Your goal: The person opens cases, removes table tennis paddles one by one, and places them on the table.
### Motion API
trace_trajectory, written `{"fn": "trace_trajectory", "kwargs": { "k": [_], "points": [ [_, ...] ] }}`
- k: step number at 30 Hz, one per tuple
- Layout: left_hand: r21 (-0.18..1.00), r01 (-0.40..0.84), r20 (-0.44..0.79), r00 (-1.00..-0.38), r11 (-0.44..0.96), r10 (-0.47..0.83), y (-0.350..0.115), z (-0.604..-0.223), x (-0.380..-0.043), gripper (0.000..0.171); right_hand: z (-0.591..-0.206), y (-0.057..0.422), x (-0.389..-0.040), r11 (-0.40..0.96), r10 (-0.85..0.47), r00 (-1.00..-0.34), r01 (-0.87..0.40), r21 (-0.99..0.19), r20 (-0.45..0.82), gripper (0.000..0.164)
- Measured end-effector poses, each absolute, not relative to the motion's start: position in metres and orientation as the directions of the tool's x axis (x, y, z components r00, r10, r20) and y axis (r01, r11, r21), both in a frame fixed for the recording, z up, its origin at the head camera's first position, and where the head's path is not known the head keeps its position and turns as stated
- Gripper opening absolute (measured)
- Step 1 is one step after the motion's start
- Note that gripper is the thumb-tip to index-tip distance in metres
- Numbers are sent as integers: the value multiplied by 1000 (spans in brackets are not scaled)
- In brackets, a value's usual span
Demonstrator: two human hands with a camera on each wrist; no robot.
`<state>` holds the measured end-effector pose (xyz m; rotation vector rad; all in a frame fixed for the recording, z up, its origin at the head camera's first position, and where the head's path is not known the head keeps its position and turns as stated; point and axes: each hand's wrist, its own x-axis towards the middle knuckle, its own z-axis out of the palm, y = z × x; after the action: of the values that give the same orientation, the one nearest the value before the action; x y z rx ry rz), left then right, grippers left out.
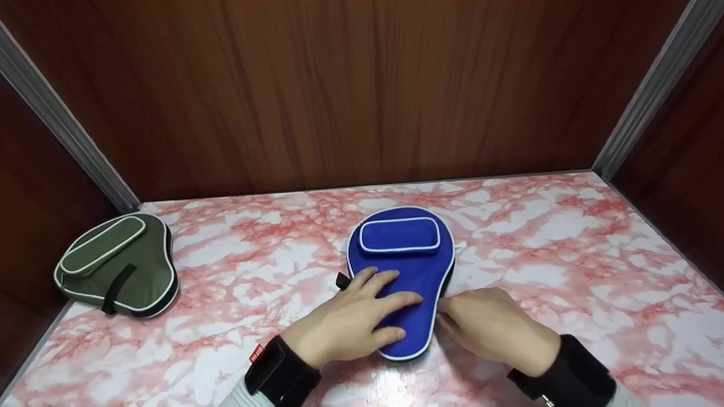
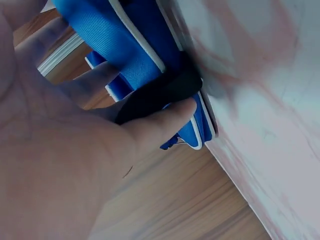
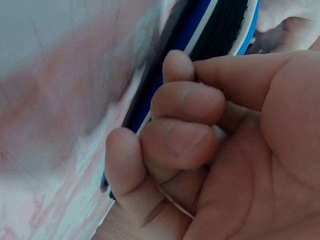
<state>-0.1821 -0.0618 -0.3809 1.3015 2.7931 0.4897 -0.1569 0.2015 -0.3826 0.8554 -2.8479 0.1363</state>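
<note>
A blue table tennis paddle case (image 1: 424, 271) with white piping and a raised front pocket (image 1: 400, 235) lies on the table, handle end towards me. My left hand (image 1: 345, 322) rests on its front with fingers spread, pressing it from the left. A black strap (image 2: 162, 95) at the case's left edge passes by the thumb in the left wrist view. At the right edge of the case, my right hand (image 1: 492, 322) has curled fingers, with thumb and forefinger pinched together right at the black zipper side (image 3: 220, 35). The zipper pull between those fingertips is hidden.
An olive green paddle case (image 1: 150, 271) with white piping and a black strap (image 1: 119, 285) lies at the table's left edge. Dark wood panels (image 1: 367, 102) enclose the back and sides of the red-and-white marbled table (image 1: 243, 249).
</note>
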Motion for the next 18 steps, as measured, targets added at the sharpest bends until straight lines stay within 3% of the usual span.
{"fn": "trace_trajectory", "kwargs": {
  "k": [10,18],
  "points": [
    [73,736,243,-667,673,704,-49,-392,-184,57,-386,206,-167,921,-372,-911,-386,-50,177,31],
    [168,734,178,-679,658,713,-52,-394,-189,58,-386,206,-165,907,-413,-898,-421,-26,150,27]
  ]
}}
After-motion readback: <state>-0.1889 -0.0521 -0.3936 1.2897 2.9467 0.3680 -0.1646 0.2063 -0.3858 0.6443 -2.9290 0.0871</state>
